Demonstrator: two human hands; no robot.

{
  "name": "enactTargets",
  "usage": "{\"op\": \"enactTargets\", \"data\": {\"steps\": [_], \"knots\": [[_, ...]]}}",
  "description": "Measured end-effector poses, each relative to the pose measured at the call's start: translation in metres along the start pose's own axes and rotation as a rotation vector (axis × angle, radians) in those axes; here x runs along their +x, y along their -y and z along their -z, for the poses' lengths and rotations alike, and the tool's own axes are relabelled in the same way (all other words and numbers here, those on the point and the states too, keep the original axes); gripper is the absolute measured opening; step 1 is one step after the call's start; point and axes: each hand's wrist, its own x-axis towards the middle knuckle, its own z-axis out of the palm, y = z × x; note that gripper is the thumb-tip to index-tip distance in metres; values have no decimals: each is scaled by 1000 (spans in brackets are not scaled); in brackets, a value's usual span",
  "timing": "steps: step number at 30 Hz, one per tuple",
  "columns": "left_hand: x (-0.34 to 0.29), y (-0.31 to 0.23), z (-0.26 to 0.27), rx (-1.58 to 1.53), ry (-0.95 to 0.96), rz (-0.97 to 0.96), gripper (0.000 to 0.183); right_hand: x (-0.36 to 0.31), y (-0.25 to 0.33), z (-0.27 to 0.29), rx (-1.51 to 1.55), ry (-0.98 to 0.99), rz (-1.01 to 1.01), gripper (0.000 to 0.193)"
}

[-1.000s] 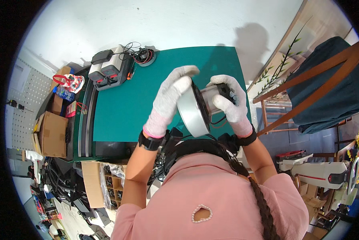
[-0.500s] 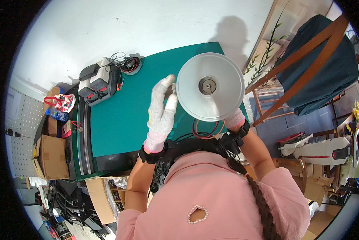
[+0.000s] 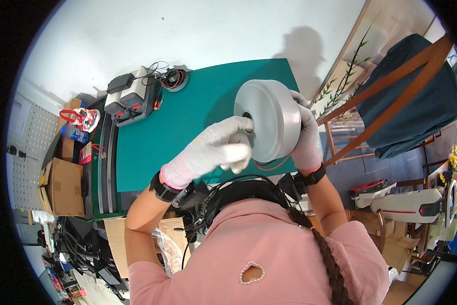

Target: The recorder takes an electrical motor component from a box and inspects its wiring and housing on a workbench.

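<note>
A round, pale grey metal lampshade (image 3: 261, 134), dish-shaped, is raised over the green-topped table and tilted toward my left. My right hand (image 3: 308, 134), in a white glove, grips its outer wall from the right, fingers bent over the far edge. The gloved left hand (image 3: 215, 145) reaches in from the left. Its index fingertip is at the dark socket in the shade's middle, covering part of it. Thumb and index finger stand apart there, with nothing visible between them. Red and black wire (image 3: 271, 164) hangs below the shade.
Grey box-shaped devices (image 3: 129, 99) and a coiled black cable on a spool (image 3: 175, 80) stand at the table's far left. Metal rails (image 3: 106, 173) run along its left edge. A cardboard box (image 3: 68, 187) is beyond. On the right is a wooden chair (image 3: 386, 91) with dark cloth.
The lampshade has turned from facing up to tilting left. My left hand has moved from beside the rim to its centre socket. My right hand now shows along the shade's outer side.
</note>
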Motion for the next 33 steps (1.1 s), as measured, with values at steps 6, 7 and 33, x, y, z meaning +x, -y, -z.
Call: {"op": "enactTargets", "data": {"steps": [6,7,33], "knots": [[1,21,-34,-1528,150,-283,52,3,-5,-6,-88,11,107,34],[3,22,-35,-1527,148,-288,52,4,-7,-5,-83,26,128,34],[5,-9,-43,-1498,-113,-42,64,17,3,-3,-85,-9,170,31]]}}
